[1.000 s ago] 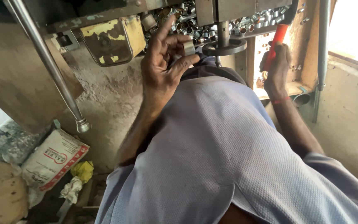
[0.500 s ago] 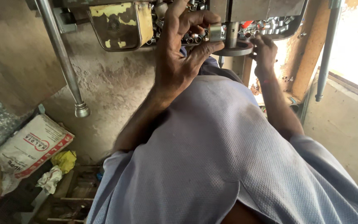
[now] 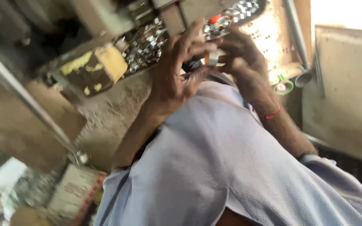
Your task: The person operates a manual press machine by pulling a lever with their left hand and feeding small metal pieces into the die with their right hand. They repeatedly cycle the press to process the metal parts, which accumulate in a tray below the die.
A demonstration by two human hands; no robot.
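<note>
The setting is a rough workshop with a worn concrete floor (image 3: 109, 117) and a plastered wall (image 3: 348, 83) lit brightly from the upper right; the picture is tilted and motion-blurred. Both hands are raised together in front of the chest, over the pale lilac shirt (image 3: 214, 167). The left hand (image 3: 174, 71) has its fingers spread and partly curled, the fingertips meeting the right hand at a small metal part (image 3: 213, 58). The right hand (image 3: 241, 58) is closed around that part from the other side; a red thread (image 3: 273, 114) circles its wrist. The part sits between the two hands, pinched by the fingers of both; blur prevents stating its exact shape. Directly above the hands lies a tray of shiny small metal pieces (image 3: 147, 42), with a red object (image 3: 215, 18) among them. Left of the tray is a dark block with chipped yellow paint (image 3: 89, 71). A steel rod (image 3: 26, 100) runs diagonally down the left side. A printed sack (image 3: 74, 192) lies on the floor at the lower left. A grey pipe (image 3: 296, 37) stands at the right.
</note>
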